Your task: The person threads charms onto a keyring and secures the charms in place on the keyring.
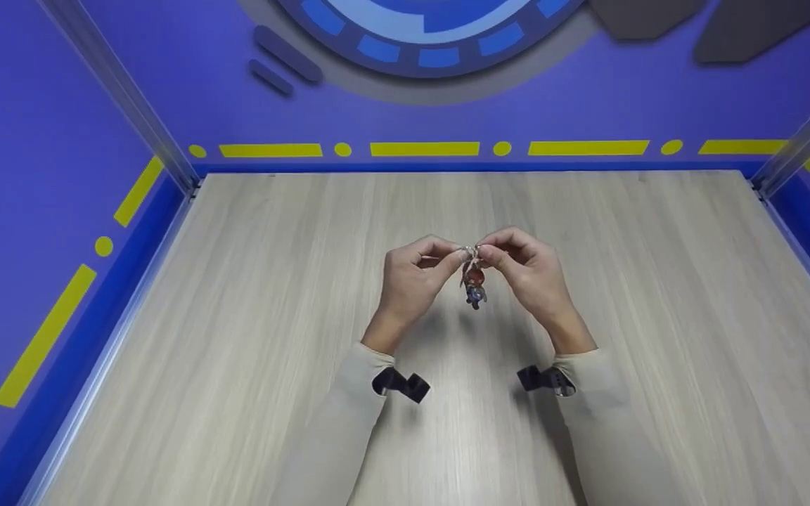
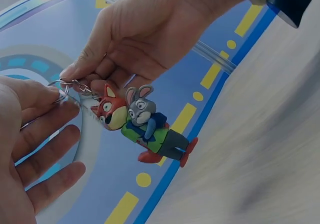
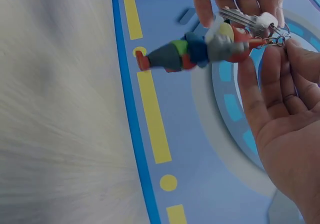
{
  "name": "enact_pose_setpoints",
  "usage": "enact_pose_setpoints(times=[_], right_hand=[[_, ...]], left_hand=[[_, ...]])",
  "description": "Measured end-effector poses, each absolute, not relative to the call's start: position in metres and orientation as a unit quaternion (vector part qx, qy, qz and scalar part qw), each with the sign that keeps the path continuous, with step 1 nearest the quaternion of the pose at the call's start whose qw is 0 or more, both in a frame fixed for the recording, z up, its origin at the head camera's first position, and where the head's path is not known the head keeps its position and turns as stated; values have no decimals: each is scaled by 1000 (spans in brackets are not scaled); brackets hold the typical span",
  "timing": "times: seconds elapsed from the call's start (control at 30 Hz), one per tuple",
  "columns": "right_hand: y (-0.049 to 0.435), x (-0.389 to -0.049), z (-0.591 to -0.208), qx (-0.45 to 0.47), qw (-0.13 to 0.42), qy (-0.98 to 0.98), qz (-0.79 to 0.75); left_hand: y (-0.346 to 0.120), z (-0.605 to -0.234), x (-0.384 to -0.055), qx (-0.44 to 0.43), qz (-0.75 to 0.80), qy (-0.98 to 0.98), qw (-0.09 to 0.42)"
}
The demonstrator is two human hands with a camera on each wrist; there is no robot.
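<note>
A keychain figure (image 2: 145,124) of a red fox with a grey rabbit on it hangs from a short metal chain (image 2: 85,88). The chain joins a split ring (image 2: 62,86). My left hand (image 1: 410,281) pinches the ring between thumb and fingers, its other fingers spread in the left wrist view. My right hand (image 1: 528,274) pinches the ring's other side, by the chain. A silver key (image 3: 237,18) shows beside the figure, in front of the left fingers in the right wrist view. Fingertips partly hide the ring.
Both hands are above a light wood-grain table (image 1: 271,316). Blue-purple panels (image 1: 131,42) with yellow marks surround its back and sides. Black straps (image 1: 401,384) sit on both sleeved wrists.
</note>
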State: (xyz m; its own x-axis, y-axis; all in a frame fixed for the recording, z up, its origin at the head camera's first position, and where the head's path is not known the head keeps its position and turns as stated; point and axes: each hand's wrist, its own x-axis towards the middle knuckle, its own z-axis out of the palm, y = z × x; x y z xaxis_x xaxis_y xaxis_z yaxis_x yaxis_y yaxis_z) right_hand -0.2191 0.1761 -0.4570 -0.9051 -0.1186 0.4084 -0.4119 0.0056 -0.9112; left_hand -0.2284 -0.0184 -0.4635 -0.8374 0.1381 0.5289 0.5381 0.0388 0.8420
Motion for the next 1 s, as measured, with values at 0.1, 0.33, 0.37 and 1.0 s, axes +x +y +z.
enact_pose_setpoints(times=[0.1, 0.33, 0.37, 1.0], right_hand=[[176, -219, -457, 186, 103, -707, 674], [177, -221, -461, 184, 94, -725, 657], [177, -221, -461, 184, 93, -726, 657], [175, -224, -474, 218, -27, -688, 692]], left_hand=[[-19, -463, -229, -243, -641, -713, 145], [-19, -463, -229, -236, -621, -736, 127], [-19, -464, -229, -236, -622, -736, 125], [-21, -460, -229, -234, -664, -707, 63]])
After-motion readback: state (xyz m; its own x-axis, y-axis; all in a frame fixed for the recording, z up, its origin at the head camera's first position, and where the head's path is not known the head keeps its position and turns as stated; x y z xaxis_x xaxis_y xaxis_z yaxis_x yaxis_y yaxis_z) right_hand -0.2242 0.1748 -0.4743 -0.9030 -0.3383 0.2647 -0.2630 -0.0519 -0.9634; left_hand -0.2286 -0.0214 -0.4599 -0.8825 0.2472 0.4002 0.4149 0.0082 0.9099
